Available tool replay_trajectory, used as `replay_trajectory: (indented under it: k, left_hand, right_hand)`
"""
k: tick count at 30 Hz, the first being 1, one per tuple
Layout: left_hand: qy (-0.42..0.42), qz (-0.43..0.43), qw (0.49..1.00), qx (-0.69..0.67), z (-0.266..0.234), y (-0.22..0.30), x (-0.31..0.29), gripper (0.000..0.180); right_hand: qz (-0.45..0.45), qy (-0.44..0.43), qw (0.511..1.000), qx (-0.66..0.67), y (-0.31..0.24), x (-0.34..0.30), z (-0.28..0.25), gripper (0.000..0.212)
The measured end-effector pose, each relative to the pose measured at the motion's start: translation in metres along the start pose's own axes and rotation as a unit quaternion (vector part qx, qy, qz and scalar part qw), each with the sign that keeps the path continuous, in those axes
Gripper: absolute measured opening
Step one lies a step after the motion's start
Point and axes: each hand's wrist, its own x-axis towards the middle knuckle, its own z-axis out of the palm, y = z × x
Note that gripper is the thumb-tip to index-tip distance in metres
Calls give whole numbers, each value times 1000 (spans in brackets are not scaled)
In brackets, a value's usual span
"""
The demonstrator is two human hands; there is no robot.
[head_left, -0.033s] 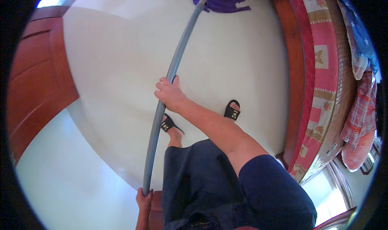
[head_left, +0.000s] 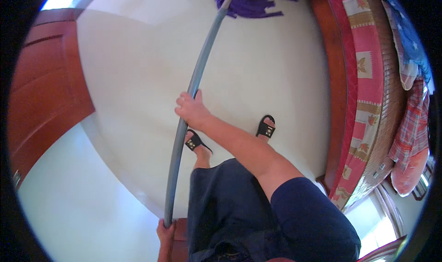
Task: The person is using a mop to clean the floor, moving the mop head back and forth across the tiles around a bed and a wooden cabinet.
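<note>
A mop with a long grey handle (head_left: 202, 61) slants across the view. Its purple strip head (head_left: 258, 4) lies on the pale floor at the far side, partly cut off by the upper edge. My right hand (head_left: 192, 111) is closed around the middle of the handle, its arm reaching across from the right. Lower down at the left, my left hand (head_left: 166, 231) is wrapped around the near end of the handle.
To the left stands a brown panelled door (head_left: 55, 73) beside a white wall (head_left: 87, 188). Along the right runs a bed with a wooden side rail (head_left: 332, 78), a patterned pink cover (head_left: 368, 64) and piled bedding (head_left: 412, 119). My sandalled feet (head_left: 266, 126) stand on the floor.
The mop head has come slightly nearer and a little to the left. Both hands keep their hold, sitting slightly lower in the picture; the whole view has shifted a little.
</note>
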Motion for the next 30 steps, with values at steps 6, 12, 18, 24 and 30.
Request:
replay_trajectory:
  k: [6,12,18,24,30]
  left_hand:
    - [-19,-118,988,-97,-71,27,-151,27]
    - [14,-97,995,-20,-156,104,-243,35]
    - [-12,-37,999,7,-230,154,-296,25]
    - [-48,118,988,89,-225,186,-258,45]
    - [-22,179,980,86,-212,303,-200,42]
  right_hand:
    - [-82,-57,995,6,-101,11,-49,16]
    - [-105,-66,992,28,-153,-26,-93,20]
    - [-38,-41,995,82,-145,-90,-149,22]
    - [70,23,992,105,-60,-153,-187,26]
    - [121,88,989,17,-33,-143,-266,32]
